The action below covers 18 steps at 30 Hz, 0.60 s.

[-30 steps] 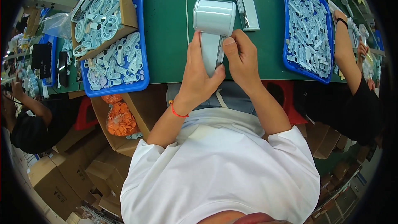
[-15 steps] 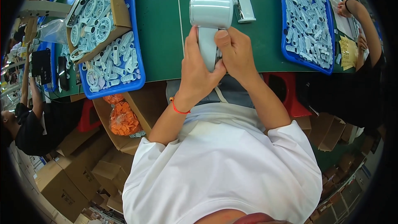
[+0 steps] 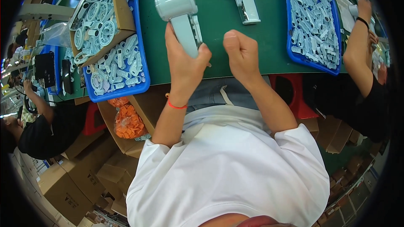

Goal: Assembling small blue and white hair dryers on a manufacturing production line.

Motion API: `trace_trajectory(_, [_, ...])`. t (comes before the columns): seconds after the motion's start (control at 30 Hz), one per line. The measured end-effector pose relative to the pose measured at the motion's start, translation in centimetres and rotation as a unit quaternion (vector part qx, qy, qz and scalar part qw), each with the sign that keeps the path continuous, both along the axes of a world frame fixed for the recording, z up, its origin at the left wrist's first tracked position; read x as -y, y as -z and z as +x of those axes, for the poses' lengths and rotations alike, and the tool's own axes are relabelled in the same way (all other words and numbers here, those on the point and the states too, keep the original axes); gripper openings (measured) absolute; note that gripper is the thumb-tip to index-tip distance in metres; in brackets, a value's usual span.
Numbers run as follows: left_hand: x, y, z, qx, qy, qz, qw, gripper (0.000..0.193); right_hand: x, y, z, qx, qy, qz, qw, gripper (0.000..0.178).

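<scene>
Green worktable [image 3: 210,65]: the left hand [image 3: 184,73] clamps its fingers around one pale-blue device [image 3: 184,29] over the near edge; the right hand [image 3: 243,54], just beside, curls its fingers together, contents hidden. Beyond rests one matching device [image 3: 248,6]; the nearest two blue trays [image 3: 122,94] flank them.

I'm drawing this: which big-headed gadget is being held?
The left gadget, gripped in the left hand; the other one rests on the green table.

Left hand [image 3: 184,72] full; right hand [image 3: 244,59] fisted
</scene>
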<state>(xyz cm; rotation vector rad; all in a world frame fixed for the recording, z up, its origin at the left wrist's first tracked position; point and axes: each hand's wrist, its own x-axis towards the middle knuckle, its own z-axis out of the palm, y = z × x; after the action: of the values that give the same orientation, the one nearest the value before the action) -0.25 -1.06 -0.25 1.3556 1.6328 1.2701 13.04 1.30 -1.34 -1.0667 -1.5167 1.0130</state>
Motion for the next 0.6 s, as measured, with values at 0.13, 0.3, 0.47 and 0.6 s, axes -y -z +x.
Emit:
trace_trajectory(0.13, [0.6, -0.8, -0.1, 0.224, 0.099, -0.036, 0.969, 0.072, -1.0, -0.2, -0.7, -0.015, -0.036, -0.076, 0.996, 0.035])
trace_trajectory(0.3, [0.7, -1.0, 0.2, 0.230, 0.132, -0.027, 0.964, 0.076, -0.9, -0.7, -1.6, -0.116, -0.148, -0.137, 0.973, 0.048])
trace_trajectory(0.47, [0.6, -0.8, -0.3, 0.211, 0.138, -0.029, 0.967, 0.079, -0.4, -0.8, -2.0, -0.208, -0.146, -0.152, 0.955, 0.044])
trace_trajectory(0.6, [0.7, -2.2, -0.2, 0.285, 0.137, -0.121, 0.941, 0.081, -0.6, -1.2, -1.1, -0.129, -0.106, -0.110, 0.980, 0.033])
